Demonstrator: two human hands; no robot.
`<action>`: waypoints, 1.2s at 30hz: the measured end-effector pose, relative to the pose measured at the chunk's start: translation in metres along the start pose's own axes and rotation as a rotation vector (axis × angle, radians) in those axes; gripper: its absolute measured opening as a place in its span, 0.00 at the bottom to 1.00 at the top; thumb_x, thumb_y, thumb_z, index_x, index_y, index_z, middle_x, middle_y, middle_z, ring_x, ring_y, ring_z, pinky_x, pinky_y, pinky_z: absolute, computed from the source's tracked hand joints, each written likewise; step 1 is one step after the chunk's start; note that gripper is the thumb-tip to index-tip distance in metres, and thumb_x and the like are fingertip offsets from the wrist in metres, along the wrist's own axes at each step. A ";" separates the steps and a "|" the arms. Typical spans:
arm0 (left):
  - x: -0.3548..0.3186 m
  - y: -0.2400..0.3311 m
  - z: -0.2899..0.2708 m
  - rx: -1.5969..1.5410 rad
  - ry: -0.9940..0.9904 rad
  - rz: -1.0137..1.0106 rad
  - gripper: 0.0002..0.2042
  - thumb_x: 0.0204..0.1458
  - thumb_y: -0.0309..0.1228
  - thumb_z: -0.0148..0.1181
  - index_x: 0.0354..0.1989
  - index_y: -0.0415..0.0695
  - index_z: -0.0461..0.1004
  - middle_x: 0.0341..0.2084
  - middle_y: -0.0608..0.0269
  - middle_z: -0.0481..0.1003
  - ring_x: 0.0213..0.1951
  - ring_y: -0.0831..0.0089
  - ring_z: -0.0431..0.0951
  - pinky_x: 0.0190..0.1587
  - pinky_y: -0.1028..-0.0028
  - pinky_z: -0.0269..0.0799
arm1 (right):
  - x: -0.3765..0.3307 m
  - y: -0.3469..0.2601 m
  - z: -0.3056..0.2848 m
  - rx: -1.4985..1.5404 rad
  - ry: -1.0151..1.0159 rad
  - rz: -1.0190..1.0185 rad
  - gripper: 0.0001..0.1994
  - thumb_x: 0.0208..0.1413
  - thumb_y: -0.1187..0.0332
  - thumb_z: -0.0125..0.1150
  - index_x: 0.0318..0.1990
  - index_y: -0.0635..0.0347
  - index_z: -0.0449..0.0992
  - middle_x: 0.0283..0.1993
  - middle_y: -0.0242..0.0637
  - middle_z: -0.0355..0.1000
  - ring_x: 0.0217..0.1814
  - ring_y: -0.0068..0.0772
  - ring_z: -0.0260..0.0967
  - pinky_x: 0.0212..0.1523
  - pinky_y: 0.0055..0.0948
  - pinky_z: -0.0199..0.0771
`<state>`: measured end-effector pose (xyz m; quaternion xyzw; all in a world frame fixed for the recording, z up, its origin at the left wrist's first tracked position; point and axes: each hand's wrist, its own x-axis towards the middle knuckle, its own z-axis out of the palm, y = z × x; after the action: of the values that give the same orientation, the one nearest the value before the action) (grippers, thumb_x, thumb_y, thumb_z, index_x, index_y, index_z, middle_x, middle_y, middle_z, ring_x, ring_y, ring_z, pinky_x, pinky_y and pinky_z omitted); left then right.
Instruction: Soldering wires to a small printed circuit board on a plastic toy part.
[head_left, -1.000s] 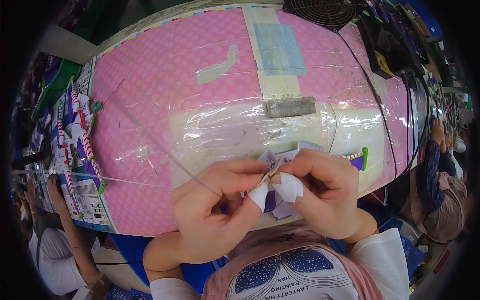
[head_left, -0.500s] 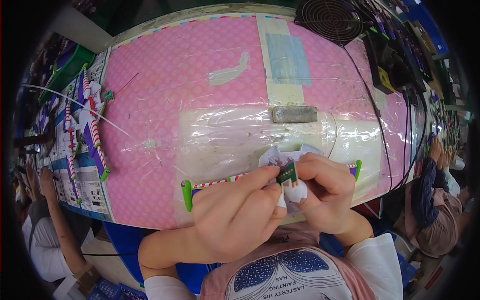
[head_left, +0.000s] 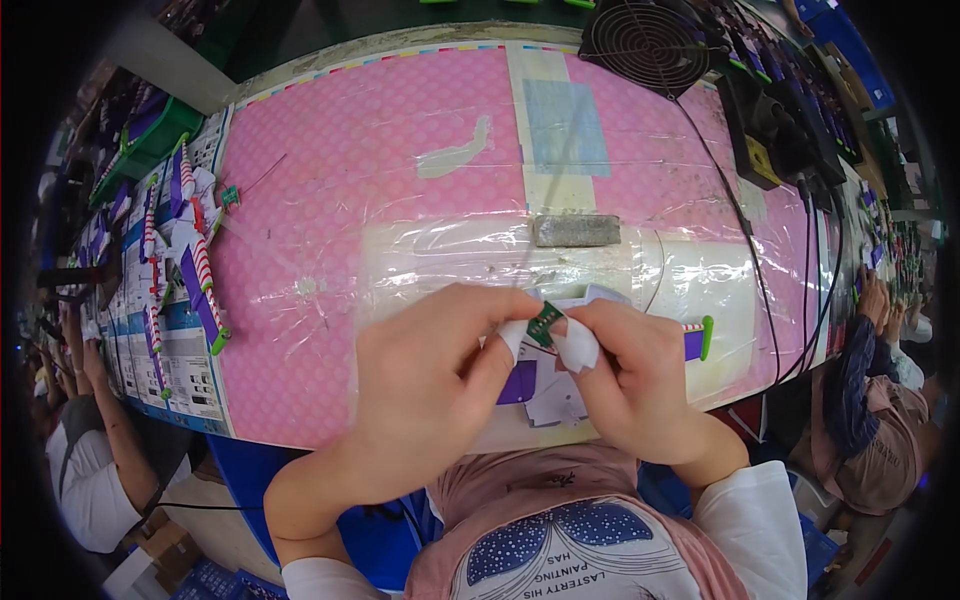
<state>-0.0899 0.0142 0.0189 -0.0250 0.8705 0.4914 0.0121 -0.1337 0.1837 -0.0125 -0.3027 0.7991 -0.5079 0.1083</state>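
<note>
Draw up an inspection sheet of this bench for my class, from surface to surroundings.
Surface: pink patterned sheet and shiny clear film; pale blue patch toward the far edge.
Job's things: small green circuit board, held; purple-and-white plastic piece below, partly hidden.
Clutter: grey block mid-bench; striped parts at left.
Hands: right hand pinches the board; left hand at its edge, grip unclear; white wraps on both thumbs.
Cables: black cable from the round fan, along the right.
Surroundings: people on both sides.

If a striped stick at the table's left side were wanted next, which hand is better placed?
Probably the left hand: it is nearer the closest striped stick, while the right hand sits farther across. Both are at the small green board between them.
</note>
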 end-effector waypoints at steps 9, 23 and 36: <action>-0.002 -0.002 0.017 0.327 0.194 0.496 0.10 0.35 0.17 0.58 0.31 0.34 0.73 0.26 0.59 0.73 0.17 0.74 0.70 0.18 0.78 0.64 | 0.005 0.010 -0.014 0.206 0.063 0.031 0.16 0.60 0.63 0.42 0.27 0.65 0.68 0.21 0.35 0.63 0.23 0.26 0.60 0.25 0.25 0.60; 0.017 -0.011 0.024 -0.592 -0.085 -0.323 0.05 0.48 0.23 0.58 0.31 0.35 0.69 0.16 0.71 0.69 0.18 0.91 0.63 0.19 0.87 0.55 | -0.016 0.030 -0.042 0.062 0.027 0.501 0.13 0.47 0.73 0.61 0.41 0.67 0.72 0.25 0.39 0.73 0.24 0.18 0.68 0.24 0.18 0.66; 0.005 -0.021 0.025 -0.720 0.115 -0.202 0.05 0.49 0.20 0.56 0.33 0.34 0.67 0.17 0.70 0.69 0.18 0.91 0.64 0.19 0.88 0.55 | 0.003 0.014 -0.024 0.331 0.018 0.223 0.08 0.50 0.72 0.59 0.36 0.67 0.74 0.29 0.33 0.70 0.25 0.16 0.63 0.25 0.15 0.63</action>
<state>-0.0938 0.0243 -0.0125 -0.1409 0.6342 0.7602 0.0020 -0.1533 0.2040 -0.0130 -0.1858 0.7343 -0.6200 0.2049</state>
